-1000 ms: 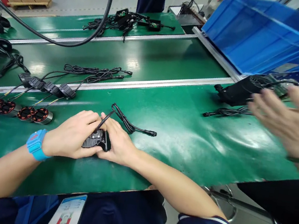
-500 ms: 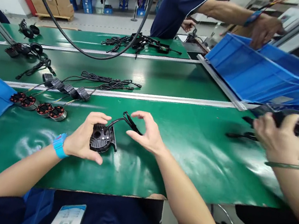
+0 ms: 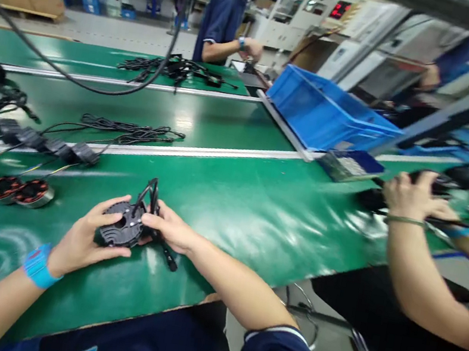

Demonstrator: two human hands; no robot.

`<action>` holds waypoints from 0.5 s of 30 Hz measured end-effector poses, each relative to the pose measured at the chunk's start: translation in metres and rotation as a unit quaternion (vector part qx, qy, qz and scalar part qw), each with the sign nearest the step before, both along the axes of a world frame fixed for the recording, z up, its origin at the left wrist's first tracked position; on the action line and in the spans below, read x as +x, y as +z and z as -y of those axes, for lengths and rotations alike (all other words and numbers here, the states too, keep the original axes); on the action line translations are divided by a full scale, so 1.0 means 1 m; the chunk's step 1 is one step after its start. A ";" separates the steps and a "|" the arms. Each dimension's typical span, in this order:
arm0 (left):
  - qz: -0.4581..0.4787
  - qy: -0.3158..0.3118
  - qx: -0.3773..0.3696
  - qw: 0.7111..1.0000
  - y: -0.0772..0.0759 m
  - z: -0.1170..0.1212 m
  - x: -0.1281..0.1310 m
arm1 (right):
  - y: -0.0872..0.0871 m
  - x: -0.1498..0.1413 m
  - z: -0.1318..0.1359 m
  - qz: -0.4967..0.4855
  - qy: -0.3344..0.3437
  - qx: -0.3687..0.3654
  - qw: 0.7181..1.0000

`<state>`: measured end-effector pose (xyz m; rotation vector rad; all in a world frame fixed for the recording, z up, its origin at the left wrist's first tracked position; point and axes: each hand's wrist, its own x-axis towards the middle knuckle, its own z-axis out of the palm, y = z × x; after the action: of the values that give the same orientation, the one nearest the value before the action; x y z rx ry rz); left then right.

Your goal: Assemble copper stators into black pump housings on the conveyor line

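Note:
A round black plastic housing [image 3: 119, 230], with ribs and a hole in its face, is tilted toward me above the green table. My left hand [image 3: 85, 234] is closed around its left side, fingers over the top and thumb along the lower edge. My right hand [image 3: 171, 228] grips the black cable [image 3: 152, 194] at the housing's right edge, thumb on top. The cable loops upward from the housing, and its connector end [image 3: 172, 260] hangs below my right hand. Part of the cable is hidden behind my fingers.
Several copper-wound motor stators [image 3: 34, 193] with wired black parts [image 3: 84, 154] lie at left. Bundled black cables [image 3: 128, 131] lie beyond the metal rail. A blue bin [image 3: 327, 113] stands at the back right. A co-worker's hand [image 3: 410, 197] handles black parts at right.
My right hand has moved in to the housing and closed on the cable. My left hand has tightened around the housing, now tilted. The view has swung right; the co-worker across has withdrawn from the bin.

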<state>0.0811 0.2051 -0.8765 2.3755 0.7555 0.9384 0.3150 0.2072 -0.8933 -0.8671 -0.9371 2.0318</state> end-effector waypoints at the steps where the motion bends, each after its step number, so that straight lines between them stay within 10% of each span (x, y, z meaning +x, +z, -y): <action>1: -0.008 -0.005 0.004 1.000 -0.001 -0.003 0.003 | 0.002 0.001 0.002 0.002 -0.015 -0.008 1.000; 8: -0.086 -0.007 0.062 0.994 -0.001 -0.020 0.058 | 0.003 0.060 0.010 0.032 -0.283 -0.037 0.958; 15: -0.294 -0.054 0.065 0.952 -0.035 -0.017 0.080 | 0.001 0.244 -0.021 0.104 -0.576 -0.048 0.810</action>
<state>0.1609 0.2220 -0.9116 2.8140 0.7733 0.2241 0.5585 0.2279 -0.8923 -1.3000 -0.2246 0.9215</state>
